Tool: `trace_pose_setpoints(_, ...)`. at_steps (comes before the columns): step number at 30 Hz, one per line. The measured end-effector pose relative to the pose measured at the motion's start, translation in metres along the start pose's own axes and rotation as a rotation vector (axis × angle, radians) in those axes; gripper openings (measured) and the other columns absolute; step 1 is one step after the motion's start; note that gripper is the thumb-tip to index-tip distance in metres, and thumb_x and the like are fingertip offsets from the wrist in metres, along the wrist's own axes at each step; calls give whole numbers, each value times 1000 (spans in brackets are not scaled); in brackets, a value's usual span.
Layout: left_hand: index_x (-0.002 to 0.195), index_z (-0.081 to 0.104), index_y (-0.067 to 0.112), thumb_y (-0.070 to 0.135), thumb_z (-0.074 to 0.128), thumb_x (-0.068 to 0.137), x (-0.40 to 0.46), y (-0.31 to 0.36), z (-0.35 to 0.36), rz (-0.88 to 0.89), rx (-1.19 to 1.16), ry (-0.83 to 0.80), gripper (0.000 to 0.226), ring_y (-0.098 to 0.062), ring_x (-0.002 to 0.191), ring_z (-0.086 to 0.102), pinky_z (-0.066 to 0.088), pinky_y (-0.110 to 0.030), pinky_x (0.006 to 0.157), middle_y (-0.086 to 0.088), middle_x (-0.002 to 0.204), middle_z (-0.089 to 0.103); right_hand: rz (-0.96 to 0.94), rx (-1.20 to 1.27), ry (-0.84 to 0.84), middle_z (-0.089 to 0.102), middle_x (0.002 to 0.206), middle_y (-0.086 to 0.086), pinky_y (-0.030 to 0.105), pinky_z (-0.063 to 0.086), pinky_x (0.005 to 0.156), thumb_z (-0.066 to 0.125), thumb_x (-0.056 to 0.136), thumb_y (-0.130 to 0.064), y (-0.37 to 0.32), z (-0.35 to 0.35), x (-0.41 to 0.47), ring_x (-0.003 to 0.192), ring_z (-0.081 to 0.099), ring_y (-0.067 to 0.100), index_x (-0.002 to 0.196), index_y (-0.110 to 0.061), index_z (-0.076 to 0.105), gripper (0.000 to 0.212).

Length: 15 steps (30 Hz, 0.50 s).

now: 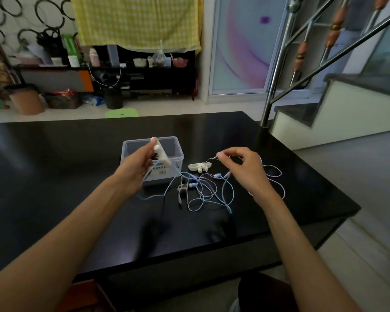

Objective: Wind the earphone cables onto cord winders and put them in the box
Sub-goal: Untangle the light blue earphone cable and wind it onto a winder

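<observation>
Nearest the person, a tangle of pale blue earphone cables (208,194) lies loose on the black table (54,176), with a white cord winder (182,190) resting among the loops. Above the tangle, the right hand (241,170) pinches a thin cable end between thumb and forefinger, the strand trailing down to the heap. The left hand (135,170) grips a second cord winder (162,154) upright in its fingers, a blue cable hanging from it to the table. Just beyond the tangle a third winder (198,166) lies flat. Behind the left hand stands the clear plastic box (131,146), open at the top.
</observation>
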<state>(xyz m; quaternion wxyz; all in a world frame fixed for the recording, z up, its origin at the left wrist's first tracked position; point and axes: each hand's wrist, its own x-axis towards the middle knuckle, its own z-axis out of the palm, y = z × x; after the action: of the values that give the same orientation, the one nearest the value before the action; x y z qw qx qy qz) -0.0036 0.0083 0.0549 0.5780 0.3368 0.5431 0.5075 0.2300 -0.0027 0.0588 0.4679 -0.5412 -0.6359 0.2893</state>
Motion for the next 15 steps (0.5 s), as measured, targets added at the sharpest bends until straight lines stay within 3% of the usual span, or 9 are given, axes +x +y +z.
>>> trace_pose_setpoints(2,115,58,12,39,57,90,4,-1,-2,22,-21,36,37,-8,99,56,43,-22,87,0,117,61,-55,-28,-27,61,89,-12,6,44,74,59,92,-23,1,8,0,83,59,-2,91,-19,61,4)
trace_pose_setpoints(4,102,60,11,31,53,95,4,-5,-2,70,59,80,23,-5,91,59,46,-19,77,-1,112,65,-52,43,-86,67,84,1,15,51,68,55,94,-17,-1,16,-2,70,65,5,91,-16,57,5)
trace_pose_setpoints(7,113,59,3,24,45,99,1,-12,-3,144,158,99,30,-6,84,62,48,-19,73,0,95,67,-37,4,-134,65,73,0,14,47,52,52,96,-18,0,26,-6,47,57,1,91,-15,55,6)
trace_pose_setpoints(9,117,58,2,22,42,100,-3,-15,-3,179,161,102,30,-6,85,63,49,-20,72,2,92,67,15,19,-120,66,76,0,12,43,46,53,95,-20,1,32,-8,42,52,-4,96,-12,57,10)
trace_pose_setpoints(13,110,57,8,24,52,96,-18,-26,10,237,33,94,22,-7,88,65,54,-16,66,0,96,69,365,540,-161,69,102,2,13,47,52,60,91,-25,-5,41,-11,52,51,1,108,-9,63,23)
trace_pose_setpoints(15,103,59,8,20,59,92,-26,-40,20,284,8,55,16,-11,88,67,56,-17,65,-5,96,70,501,794,-230,67,105,4,13,50,54,62,90,-25,-7,44,-13,57,55,3,107,-13,64,22)
